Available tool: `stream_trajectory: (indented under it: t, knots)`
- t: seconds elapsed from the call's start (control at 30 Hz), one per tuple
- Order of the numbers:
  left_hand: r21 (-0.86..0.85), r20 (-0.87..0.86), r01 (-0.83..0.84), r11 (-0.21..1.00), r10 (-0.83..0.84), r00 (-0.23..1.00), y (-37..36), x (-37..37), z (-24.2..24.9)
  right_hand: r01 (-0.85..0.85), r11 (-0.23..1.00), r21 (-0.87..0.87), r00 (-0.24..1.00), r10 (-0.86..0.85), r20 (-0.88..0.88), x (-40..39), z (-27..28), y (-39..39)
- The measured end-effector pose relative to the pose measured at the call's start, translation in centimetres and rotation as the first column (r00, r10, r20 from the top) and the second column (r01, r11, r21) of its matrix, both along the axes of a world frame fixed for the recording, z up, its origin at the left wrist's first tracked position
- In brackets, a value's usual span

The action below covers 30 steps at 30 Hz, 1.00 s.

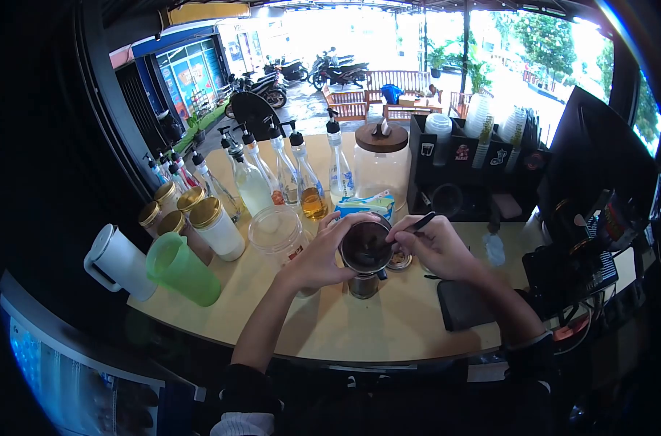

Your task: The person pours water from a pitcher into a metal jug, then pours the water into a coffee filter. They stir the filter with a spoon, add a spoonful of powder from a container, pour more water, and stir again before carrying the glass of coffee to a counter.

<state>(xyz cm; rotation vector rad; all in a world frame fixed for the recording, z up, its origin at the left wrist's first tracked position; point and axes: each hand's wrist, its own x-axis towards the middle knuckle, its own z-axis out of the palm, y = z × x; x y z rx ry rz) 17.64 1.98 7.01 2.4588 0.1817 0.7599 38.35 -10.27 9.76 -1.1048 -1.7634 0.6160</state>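
Head camera shows left hand [323,258] with fingers curled around a metal cup [365,251] above the counter [388,320]; right hand [436,247] pinches a dark spoon [410,229] dipped inside it.

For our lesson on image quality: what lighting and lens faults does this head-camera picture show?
Head view: the street behind the bottles is blown out white; fisheye bends the counter edge and blackens the corners; the left hand, right hand and cup are slightly soft, evenly lit.
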Motion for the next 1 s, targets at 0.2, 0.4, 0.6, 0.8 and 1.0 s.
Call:
stream_trajectory:
  t: [0.2, 0.4, 0.6, 0.8, 1.0]
  knots:
    - [0.033, -0.02, -0.005, 0.999, 0.006, 1.0, -0.2, 0.1, 0.5, -0.034, 0.998, 0.044, 0.999, 0.032, 0.041, 0.1, 0.2, -0.1]
    - [0.045, -0.044, -0.002, 0.999, 0.004, 0.999, -0.4, 0.1, 0.8, 0.014, 1.0, 0.028, 0.998, -0.012, -0.058, 0.3, 1.0, -0.2]
    - [0.028, -0.042, -0.001, 1.0, 0.003, 0.999, -0.5, 0.1, 0.8, -0.015, 0.999, 0.038, 0.995, 0.018, -0.099, 0.6, 0.9, 0.2]
    - [0.036, -0.05, -0.002, 0.999, 0.004, 0.999, -0.3, 0.0, 0.4, 0.018, 0.99, 0.14, 0.999, -0.022, 0.03, 0.6, 0.7, 0.4]
    - [0.039, -0.064, -0.063, 0.997, 0.065, 0.996, -0.3, -0.2, 0.2, 0.053, 0.987, 0.152, 0.988, -0.075, 0.137, 0.2, 0.6, -0.2]
